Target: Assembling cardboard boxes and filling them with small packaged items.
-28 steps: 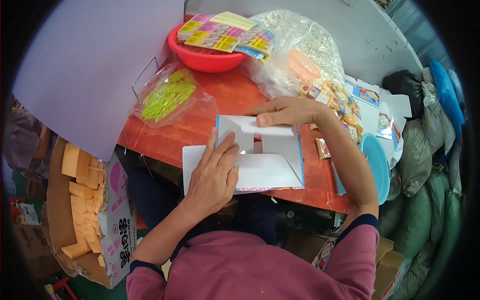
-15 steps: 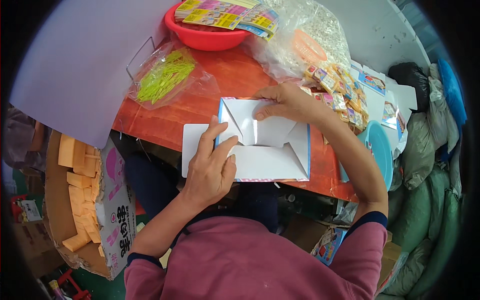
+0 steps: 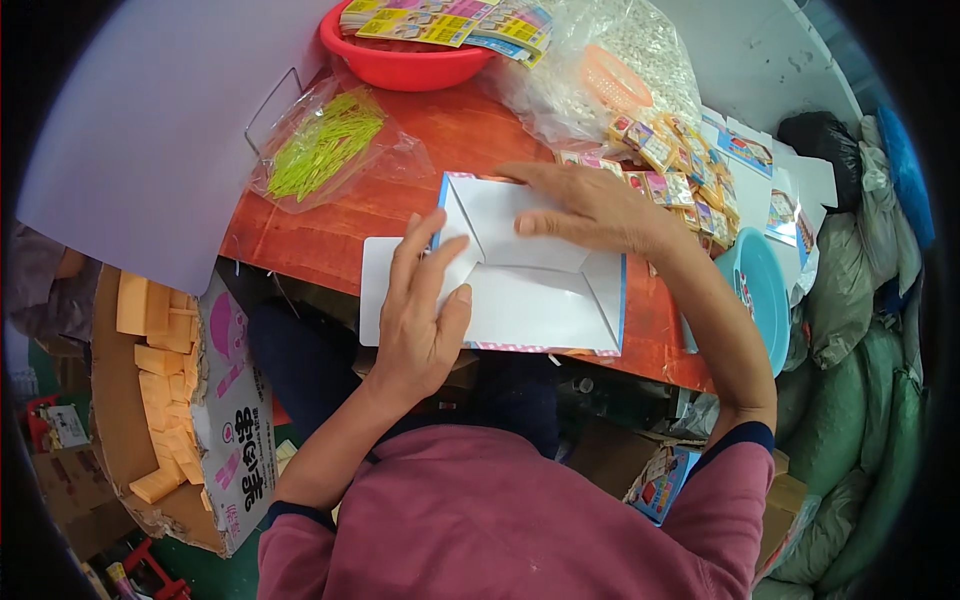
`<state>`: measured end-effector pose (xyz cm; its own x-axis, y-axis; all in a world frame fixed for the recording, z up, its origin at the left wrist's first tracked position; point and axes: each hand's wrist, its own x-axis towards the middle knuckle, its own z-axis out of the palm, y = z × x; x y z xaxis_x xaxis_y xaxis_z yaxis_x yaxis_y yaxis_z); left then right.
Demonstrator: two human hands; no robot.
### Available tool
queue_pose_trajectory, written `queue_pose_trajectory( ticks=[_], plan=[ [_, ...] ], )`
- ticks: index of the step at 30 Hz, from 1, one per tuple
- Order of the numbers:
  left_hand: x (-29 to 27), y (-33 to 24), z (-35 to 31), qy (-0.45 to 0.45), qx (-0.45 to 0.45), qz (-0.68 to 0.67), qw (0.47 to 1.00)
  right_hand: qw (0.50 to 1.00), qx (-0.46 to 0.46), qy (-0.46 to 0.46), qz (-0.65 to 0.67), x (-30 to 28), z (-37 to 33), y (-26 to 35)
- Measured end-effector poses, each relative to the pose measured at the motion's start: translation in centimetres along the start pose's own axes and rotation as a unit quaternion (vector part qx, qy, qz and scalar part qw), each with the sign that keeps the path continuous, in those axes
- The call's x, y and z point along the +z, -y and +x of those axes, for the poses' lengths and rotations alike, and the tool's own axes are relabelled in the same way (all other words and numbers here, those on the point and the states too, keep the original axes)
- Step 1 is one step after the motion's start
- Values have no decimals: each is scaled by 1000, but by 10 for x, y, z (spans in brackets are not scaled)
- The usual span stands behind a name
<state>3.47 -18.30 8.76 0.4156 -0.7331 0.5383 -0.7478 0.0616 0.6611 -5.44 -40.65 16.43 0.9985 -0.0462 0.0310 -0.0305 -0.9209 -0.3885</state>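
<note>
A part-folded cardboard box [image 3: 545, 305], white inside with a blue and pink-checked printed edge, lies at the table's front edge. My left hand [image 3: 415, 315] rests at its left side, fingers stretched and apart, its index finger and thumb over the white inside. A white flap [image 3: 375, 295] sticks out to the left under that hand. My right hand [image 3: 590, 210] grips the far panel, its thumb on the white face and its fingers over the far edge; the fingers' undersides are hidden.
On the red table [image 3: 330, 240] are a bag of yellow-green sticks [image 3: 325, 145], a red basin [image 3: 420, 68] of printed cards, small wrapped packs [image 3: 690, 185], a clear bag of white pieces [image 3: 640, 50] and a teal basin [image 3: 765, 300]. A carton of orange blocks [image 3: 155, 400] stands left.
The far panel of the box has tilted inward and its folds have shifted. My right hand has moved slightly right and lies flatter along the far edge. My left hand stays at the left side.
</note>
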Motion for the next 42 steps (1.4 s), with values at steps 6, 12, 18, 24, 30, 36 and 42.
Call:
queue_pose_trajectory(
  ticks=[6, 12, 18, 24, 30, 36, 42],
  plan=[
    [0, 14, -3, 20, -259, -277, 925, 970, 155, -188, 7, -14, -27, -18],
    [-18, -34, 12, 40, -181, -320, 929, 941, 244, -74, 223, -13, -79, -9],
    [-34, -95, 35, 35, 189, 7, 981, 882, 140, -264, 365, -29, -102, -8],
    [46, -50, 31, 13, 321, 365, 874, 834, 154, -321, 421, 56, -87, -57],
    [91, 44, 20, 125, 321, 431, 834, 890, 238, -369, 121, 124, -118, -99],
    [95, 39, 20, 191, 274, 449, 829, 868, 342, -186, -307, 94, -178, -152],
    [117, 25, 5, 123, 253, 411, 867, 916, 254, -39, -309, 81, -178, -188]
  ],
)
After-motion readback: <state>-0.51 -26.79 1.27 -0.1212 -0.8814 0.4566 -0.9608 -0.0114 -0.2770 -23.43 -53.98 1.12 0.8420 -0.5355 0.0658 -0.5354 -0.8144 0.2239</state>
